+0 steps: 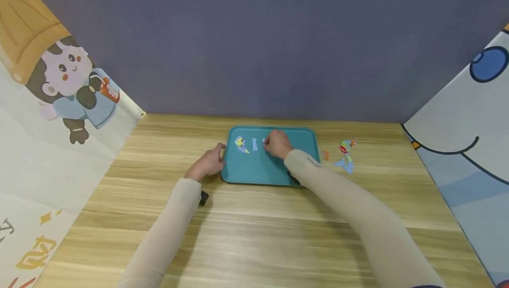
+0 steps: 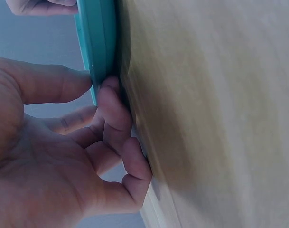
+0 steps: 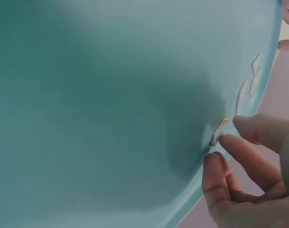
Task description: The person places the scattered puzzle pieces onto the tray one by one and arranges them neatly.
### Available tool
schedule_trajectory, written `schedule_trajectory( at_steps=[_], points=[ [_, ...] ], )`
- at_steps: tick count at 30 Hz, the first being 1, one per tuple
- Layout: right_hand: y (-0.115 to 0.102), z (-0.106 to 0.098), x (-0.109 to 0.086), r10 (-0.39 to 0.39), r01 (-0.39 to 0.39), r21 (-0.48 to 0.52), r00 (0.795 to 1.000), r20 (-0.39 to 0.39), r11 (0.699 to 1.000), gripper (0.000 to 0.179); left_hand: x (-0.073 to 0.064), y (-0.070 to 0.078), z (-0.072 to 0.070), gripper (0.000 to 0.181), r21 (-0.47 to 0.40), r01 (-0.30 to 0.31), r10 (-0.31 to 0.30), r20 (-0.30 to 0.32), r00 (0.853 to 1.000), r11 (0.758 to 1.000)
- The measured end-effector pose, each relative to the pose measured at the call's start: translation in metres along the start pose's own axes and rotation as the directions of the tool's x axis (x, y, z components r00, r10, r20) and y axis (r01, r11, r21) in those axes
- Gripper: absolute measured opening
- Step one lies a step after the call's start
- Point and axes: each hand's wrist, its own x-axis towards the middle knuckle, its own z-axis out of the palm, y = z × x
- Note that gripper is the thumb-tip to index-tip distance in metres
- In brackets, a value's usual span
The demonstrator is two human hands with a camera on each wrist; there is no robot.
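A teal tray [image 1: 254, 173] lies on the wooden table. My left hand [image 1: 210, 161] grips its left edge; in the left wrist view the thumb [image 2: 59, 85] is against the rim and curled fingers are at its underside. My right hand [image 1: 277, 143] is over the tray's upper middle. In the right wrist view its index fingertip touches a small flat cutout piece [image 3: 219, 132] on the tray, with the thumb a little apart from it. Left of that piece are a pale blue strip [image 1: 255, 144] and a yellow-and-blue cutout cluster [image 1: 241, 144].
Right of the tray, several colourful cutout pieces [image 1: 347, 146] lie on the table [image 1: 246, 244], with pale blue ones [image 1: 345, 163] and a small orange one [image 1: 325, 154]. A dark grey panel [image 1: 270, 45] stands behind. Printed sheets with cartoon figures flank both sides.
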Motion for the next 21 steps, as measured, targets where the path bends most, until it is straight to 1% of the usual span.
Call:
schedule_trajectory(
  at_steps=[7, 14, 21],
  points=[
    [0.001, -0.011, -0.003, -0.033, 0.033, 0.029, 0.999, 0.005, 0.999, 0.024, -0.001, -0.001, 0.000, 0.054, -0.006, -0.009, 0.009, -0.003, 1.000, 1.000],
    [0.005, -0.032, -0.011, 0.004, -0.007, 0.086, 0.999, 0.038, 0.996, 0.028, 0.000, -0.003, 0.002, 0.054, 0.003, -0.014, 0.014, -0.019, 1.000, 1.000],
    [0.017, -0.047, -0.019, -0.031, 0.030, 0.088, 0.999, 0.007, 0.996, 0.028, 0.002, -0.001, 0.003, 0.054, 0.008, -0.023, 0.024, -0.025, 0.999, 1.000]
  ],
)
